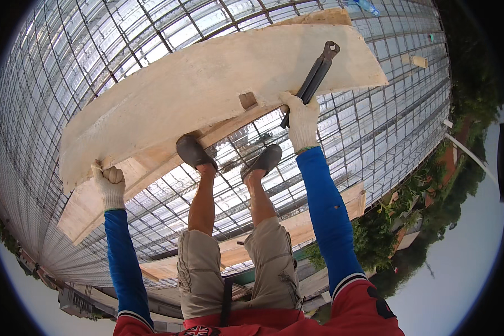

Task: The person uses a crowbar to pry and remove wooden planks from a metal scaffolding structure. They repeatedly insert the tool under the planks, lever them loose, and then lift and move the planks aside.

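Observation:
A large pale plywood board [207, 78] with a small square cutout near its front edge spans the view before me. My left hand [110, 182], in a white knit glove, is closed on the board's near left edge, thumb on top. At the board's near right edge is my right hand [303, 117], gloved alike. Its fingers are wrapped round a long dark metal tool [315, 75] with two parallel bars and a rounded, holed end, which lies across the board. Whether that hand also grips the board is hard to tell; its fingertips are partly hidden.
My shoes [263, 161] stand near the board over a wide rebar grid [375, 129] above shiny sheeting. Under the board's left end lies another wooden plank [89, 207]. A further plank [341, 201] runs behind my legs. A blue bottle [367, 7] lies at the far right.

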{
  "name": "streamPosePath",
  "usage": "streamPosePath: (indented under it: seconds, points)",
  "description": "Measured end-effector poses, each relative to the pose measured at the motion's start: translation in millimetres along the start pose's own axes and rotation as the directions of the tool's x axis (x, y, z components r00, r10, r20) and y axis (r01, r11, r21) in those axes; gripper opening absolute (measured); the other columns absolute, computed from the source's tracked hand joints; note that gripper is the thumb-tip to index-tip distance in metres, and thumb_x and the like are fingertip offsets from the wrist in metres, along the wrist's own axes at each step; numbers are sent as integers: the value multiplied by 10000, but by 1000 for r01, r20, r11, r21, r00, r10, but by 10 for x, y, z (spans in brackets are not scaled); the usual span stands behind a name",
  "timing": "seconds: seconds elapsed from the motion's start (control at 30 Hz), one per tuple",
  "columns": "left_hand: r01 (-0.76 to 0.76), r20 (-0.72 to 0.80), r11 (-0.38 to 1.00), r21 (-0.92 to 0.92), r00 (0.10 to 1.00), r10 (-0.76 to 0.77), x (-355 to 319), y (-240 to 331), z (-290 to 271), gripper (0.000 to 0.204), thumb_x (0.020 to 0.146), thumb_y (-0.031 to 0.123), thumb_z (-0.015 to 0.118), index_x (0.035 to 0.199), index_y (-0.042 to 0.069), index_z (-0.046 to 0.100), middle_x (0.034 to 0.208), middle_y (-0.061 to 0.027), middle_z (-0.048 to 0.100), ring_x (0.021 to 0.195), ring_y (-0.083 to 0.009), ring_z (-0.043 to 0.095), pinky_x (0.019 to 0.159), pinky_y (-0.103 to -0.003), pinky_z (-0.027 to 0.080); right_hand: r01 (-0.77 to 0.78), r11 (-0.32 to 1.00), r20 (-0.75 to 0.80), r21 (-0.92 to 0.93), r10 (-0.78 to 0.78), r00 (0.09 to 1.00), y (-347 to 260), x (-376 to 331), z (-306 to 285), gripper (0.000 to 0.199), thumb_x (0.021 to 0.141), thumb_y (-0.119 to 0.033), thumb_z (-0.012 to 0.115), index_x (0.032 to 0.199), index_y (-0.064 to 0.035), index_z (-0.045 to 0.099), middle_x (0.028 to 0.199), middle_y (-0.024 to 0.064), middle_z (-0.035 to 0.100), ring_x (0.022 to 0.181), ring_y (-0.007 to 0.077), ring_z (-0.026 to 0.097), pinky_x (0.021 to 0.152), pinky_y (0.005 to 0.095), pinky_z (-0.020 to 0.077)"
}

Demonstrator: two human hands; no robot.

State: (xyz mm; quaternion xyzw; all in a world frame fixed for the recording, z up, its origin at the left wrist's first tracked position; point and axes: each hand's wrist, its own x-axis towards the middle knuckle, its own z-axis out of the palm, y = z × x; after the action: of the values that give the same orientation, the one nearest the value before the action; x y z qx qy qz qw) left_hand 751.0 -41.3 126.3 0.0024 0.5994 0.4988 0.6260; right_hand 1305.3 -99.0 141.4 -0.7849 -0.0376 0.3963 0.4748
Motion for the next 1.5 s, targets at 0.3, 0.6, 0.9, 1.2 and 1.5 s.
streamPosePath:
  seconds: [0.3,0.6,0.9,1.2,1.5]
  points:
    - [182,-115,981,-64,975,-189,810,-223,-1384,287,1127,458,574,914,266,593,542,81,185,414,-96,165,397,-288,165,-141,984,68,-110,149,987,848,399,1046,298,813,-80,832,1010,-34,614,813,15,608,638,112,579,556,309,464]
    - [456,-463,873,173,820,-337,987,-835,-2157,389,1078,563,633,1000,182,644,560,96,233,418,-76,218,385,-272,179,-209,978,108,-8,208,972,1647,409,1200,285,800,26,769,1019,-38,599,824,6,598,661,122,585,604,294,501]
    - [511,-426,641,573,853,-300,761,-805,-1886,356,1089,448,582,995,115,668,548,102,280,405,-64,248,388,-286,191,-293,915,-31,-277,296,955,2281,190,1191,261,831,2,736,1031,-31,571,789,40,581,620,130,576,526,301,472]
    - [514,-379,501,697,856,-351,-85,-948,-1263,358,1060,372,616,810,118,594,509,50,391,362,-97,334,344,-300,236,-278,794,180,-541,432,884,1861,-396,284,208,871,-133,760,977,-27,616,772,67,637,667,174,649,607,355,507]
    - [244,-189,505,828,969,-157,-536,-1350,172,403,1075,337,598,735,125,551,556,70,392,405,-48,296,393,-281,181,-271,887,158,-373,349,924,1258,1016,-796,168,923,-102,730,926,-84,564,694,-7,545,512,86,516,417,282,383]
